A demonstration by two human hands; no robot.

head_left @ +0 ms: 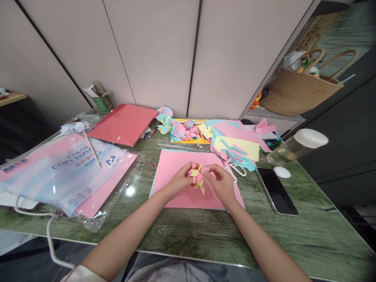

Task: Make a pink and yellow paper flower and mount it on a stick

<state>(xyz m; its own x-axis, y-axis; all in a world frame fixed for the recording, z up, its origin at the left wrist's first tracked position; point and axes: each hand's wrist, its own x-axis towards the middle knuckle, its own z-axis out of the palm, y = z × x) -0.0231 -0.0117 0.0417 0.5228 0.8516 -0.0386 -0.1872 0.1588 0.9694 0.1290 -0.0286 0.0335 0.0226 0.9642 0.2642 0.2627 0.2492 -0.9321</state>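
Both my hands meet over a pink paper sheet (176,168) on the green table (182,231). Between them is a small folded paper flower (198,175) of pink and yellow pieces. My left hand (178,181) pinches its left side with closed fingers. My right hand (221,183) grips its right side, fingers curled around the paper. White-handled scissors (237,169) lie just right of my right hand.
A plastic pack of colour copy paper (58,168) with a thin wooden stick (91,149) lies at left, a red folder (125,123) behind it. Paper scraps and finished flowers (182,129) crowd the back. A black phone (276,190), a lidded jar (296,147) and a woven basket (296,92) are at right.
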